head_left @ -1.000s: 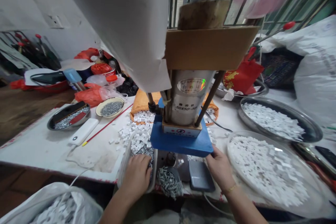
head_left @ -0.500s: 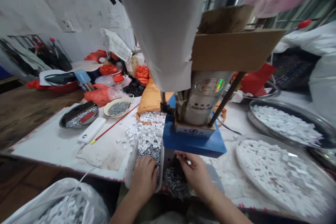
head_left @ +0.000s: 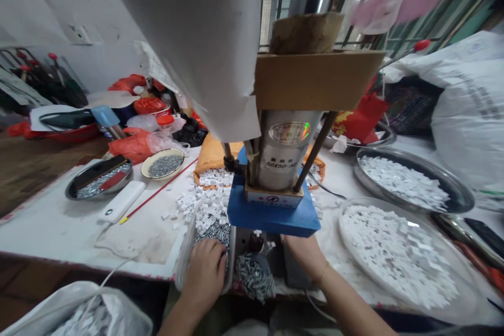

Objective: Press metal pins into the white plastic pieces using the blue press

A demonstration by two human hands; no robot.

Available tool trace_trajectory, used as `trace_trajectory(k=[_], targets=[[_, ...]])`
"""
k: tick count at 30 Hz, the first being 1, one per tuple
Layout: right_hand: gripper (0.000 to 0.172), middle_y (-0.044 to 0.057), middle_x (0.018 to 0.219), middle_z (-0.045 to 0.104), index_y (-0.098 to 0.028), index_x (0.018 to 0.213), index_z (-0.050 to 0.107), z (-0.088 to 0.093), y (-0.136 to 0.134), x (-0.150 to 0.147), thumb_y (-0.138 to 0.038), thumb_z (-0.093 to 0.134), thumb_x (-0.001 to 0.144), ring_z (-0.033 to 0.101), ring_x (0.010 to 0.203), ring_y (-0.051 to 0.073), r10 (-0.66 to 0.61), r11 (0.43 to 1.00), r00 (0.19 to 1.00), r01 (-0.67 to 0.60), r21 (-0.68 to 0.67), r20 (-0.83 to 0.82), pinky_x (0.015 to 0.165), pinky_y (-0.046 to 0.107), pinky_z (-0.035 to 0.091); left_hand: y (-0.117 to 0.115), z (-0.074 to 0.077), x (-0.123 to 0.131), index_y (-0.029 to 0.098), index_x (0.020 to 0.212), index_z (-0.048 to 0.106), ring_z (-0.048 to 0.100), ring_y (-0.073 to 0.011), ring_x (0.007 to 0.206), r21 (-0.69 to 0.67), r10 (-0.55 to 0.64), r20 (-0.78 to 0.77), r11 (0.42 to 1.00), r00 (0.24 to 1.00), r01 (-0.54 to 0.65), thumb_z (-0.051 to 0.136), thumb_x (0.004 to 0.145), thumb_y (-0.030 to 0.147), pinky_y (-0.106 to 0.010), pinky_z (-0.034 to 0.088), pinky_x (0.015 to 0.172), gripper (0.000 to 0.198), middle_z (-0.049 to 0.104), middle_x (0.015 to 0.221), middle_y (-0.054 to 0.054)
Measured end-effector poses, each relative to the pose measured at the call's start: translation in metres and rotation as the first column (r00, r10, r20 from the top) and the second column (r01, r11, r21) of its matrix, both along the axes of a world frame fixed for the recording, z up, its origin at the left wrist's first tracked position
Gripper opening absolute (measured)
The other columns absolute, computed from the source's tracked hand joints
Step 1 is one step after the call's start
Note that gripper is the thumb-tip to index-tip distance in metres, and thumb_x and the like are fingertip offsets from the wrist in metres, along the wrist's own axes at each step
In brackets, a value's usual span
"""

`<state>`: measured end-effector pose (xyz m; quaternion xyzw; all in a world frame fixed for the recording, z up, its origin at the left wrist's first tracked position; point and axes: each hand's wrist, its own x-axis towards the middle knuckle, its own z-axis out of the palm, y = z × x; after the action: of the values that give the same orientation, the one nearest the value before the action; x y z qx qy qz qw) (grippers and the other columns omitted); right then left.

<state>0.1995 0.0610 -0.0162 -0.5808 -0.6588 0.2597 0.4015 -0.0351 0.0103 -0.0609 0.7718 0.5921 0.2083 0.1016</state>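
My left hand [head_left: 205,272] lies palm down in a narrow tray [head_left: 185,252] of small white plastic pieces and metal screws, its fingers curled into the parts. My right hand [head_left: 305,254] reaches under the blue base [head_left: 271,215] of the small press; its fingers are hidden beneath the base. A pile of screws [head_left: 254,275] lies between the hands. The press's silver cylinder [head_left: 285,149] stands on the blue base under a cardboard hood [head_left: 315,79].
A heap of white pieces [head_left: 208,197] lies left of the press. Round metal trays of white pieces sit at the right [head_left: 397,257] and behind it [head_left: 409,181]. Bowls of screws [head_left: 163,164], a white power bank [head_left: 122,200] and a red stick lie left. A bag [head_left: 79,315] sits below.
My right hand has gone from the screw pile to under the blue base, its fingers out of sight. The left hand stays in the tray. The view has swung back to the right.
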Motion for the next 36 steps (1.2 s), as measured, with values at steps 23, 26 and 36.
trace_trajectory(k=[23, 26, 36], targets=[[0.027, 0.007, 0.070, 0.068, -0.020, 0.073, 0.063, -0.052, -0.034, 0.085, -0.045, 0.053, 0.071, 0.062, 0.059, 0.023, -0.324, 0.927, 0.933, 0.346, -0.145, 0.155, 0.058, 0.036, 0.049, -0.001, 0.003, -0.001, 0.017, 0.081, 0.061, 0.053, -0.0241, 0.087, -0.054, -0.009, 0.024, 0.998, 1.000, 0.010, 0.044, 0.085, 0.015, -0.042, 0.043, 0.080, 0.017, 0.060, 0.087, -0.008], [0.029, 0.004, 0.066, 0.068, -0.019, 0.079, 0.064, -0.056, -0.022, 0.080, -0.044, 0.050, 0.073, 0.063, 0.056, 0.020, -0.277, 0.932, 0.957, 0.289, -0.217, 0.086, 0.052, 0.031, 0.049, 0.000, 0.003, -0.001, 0.017, 0.081, 0.061, 0.054, -0.0242, 0.088, -0.046, -0.005, 0.015, 0.999, 1.000, 0.006, 0.044, 0.085, 0.015, -0.042, 0.042, 0.081, 0.018, 0.060, 0.088, -0.008], [0.041, 0.008, 0.072, 0.070, -0.018, 0.086, 0.067, -0.030, -0.054, 0.079, -0.052, 0.052, 0.069, 0.062, 0.059, 0.022, -0.328, 0.898, 0.935, 0.352, -0.262, 0.134, 0.053, 0.033, 0.050, 0.000, 0.005, -0.002, 0.017, 0.081, 0.061, 0.054, -0.0238, 0.088, -0.056, 0.021, 0.058, 0.998, 0.998, -0.018, 0.045, 0.084, 0.015, -0.042, 0.042, 0.082, 0.016, 0.060, 0.088, -0.008]])
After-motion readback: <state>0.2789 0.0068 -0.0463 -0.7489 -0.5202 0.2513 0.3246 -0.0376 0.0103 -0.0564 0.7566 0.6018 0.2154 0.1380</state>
